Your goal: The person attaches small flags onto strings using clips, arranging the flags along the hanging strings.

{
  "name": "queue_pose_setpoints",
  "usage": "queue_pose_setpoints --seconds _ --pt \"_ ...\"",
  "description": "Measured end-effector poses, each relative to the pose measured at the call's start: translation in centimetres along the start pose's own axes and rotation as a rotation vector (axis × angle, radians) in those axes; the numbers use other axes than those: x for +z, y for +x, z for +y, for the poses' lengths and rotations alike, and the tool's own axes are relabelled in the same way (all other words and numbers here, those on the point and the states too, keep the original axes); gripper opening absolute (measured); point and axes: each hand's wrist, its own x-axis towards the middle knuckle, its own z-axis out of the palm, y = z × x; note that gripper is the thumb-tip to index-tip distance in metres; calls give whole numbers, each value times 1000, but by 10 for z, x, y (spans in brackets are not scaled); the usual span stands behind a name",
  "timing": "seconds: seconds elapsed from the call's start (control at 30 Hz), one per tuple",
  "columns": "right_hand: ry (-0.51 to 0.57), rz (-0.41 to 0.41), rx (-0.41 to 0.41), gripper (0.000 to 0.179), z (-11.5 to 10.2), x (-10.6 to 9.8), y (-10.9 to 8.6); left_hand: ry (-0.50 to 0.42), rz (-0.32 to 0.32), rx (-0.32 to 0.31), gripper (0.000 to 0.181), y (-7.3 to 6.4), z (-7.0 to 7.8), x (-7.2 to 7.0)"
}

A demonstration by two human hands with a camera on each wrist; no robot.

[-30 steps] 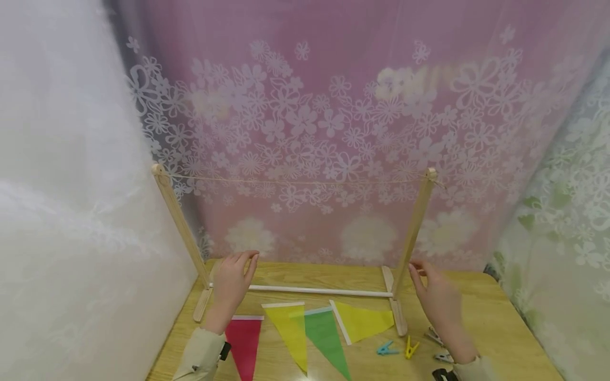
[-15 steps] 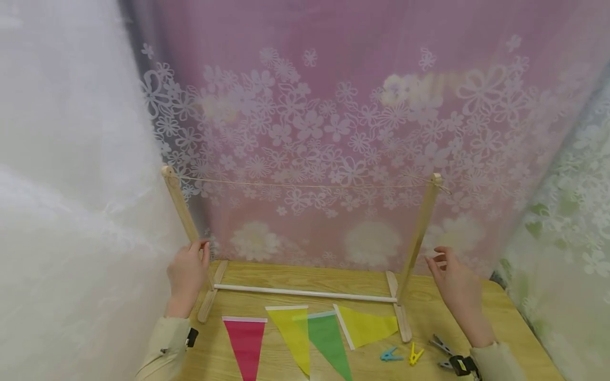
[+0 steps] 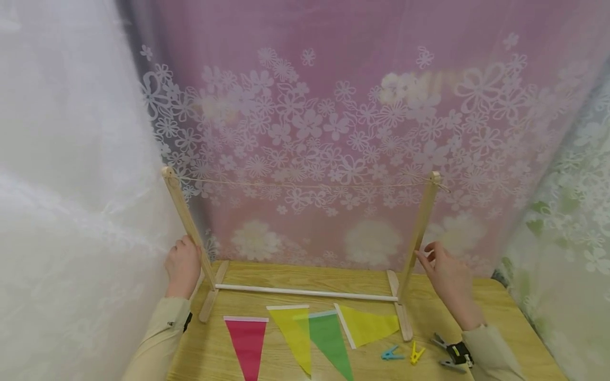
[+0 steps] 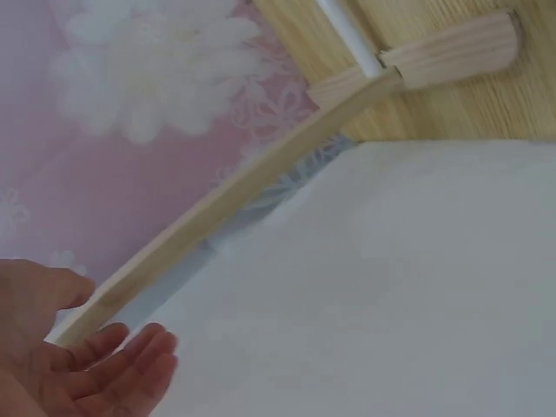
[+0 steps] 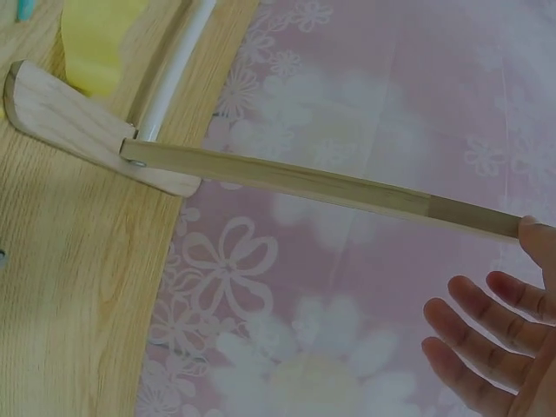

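Note:
A wooden stand has a left post (image 3: pixel 180 209), a right post (image 3: pixel 421 227) and a white crossbar (image 3: pixel 305 291) low between them. A thin string (image 3: pixel 295 185) is strung across the post tops. At the left post, my left hand (image 3: pixel 183 267) holds it partway up; in the left wrist view the post (image 4: pixel 226 195) runs between thumb and fingers. My right hand (image 3: pixel 448 278) is beside the right post, its thumb touching the wood. Loosely bent and spread, the other fingers (image 5: pixel 478 317) stay off the post in the right wrist view.
In front of the stand lie a red pennant (image 3: pixel 246 344), a yellow pennant (image 3: pixel 290 336), a green pennant (image 3: pixel 329 338) and another yellow pennant (image 3: pixel 369 325). Near the right foot are a blue clip (image 3: pixel 392 353), a yellow clip (image 3: pixel 416 352) and grey clips (image 3: pixel 439 341). Curtains surround the table (image 3: pixel 500 317).
My left hand has moved left from above the crossbar and taken hold of the left post. The right hand drew away from the right post, then came back to touch it.

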Motion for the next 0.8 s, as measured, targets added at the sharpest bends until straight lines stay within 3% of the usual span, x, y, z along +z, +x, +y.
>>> queue_pose_setpoints --seconds 0.23,0.4,0.47,0.6,0.8 --pt "-47 8 -68 35 -4 4 2 29 35 30 30 6 -9 11" --pt "-66 53 -119 70 -8 9 5 58 -35 20 37 10 -10 10" --pt "-76 72 -142 76 -9 12 7 65 -68 0 37 10 -11 10" --pt "-85 116 -174 74 -9 16 8 61 -85 -14 36 11 -12 9" --pt "-88 188 -214 71 -3 17 8 57 -20 28 35 14 -10 11"
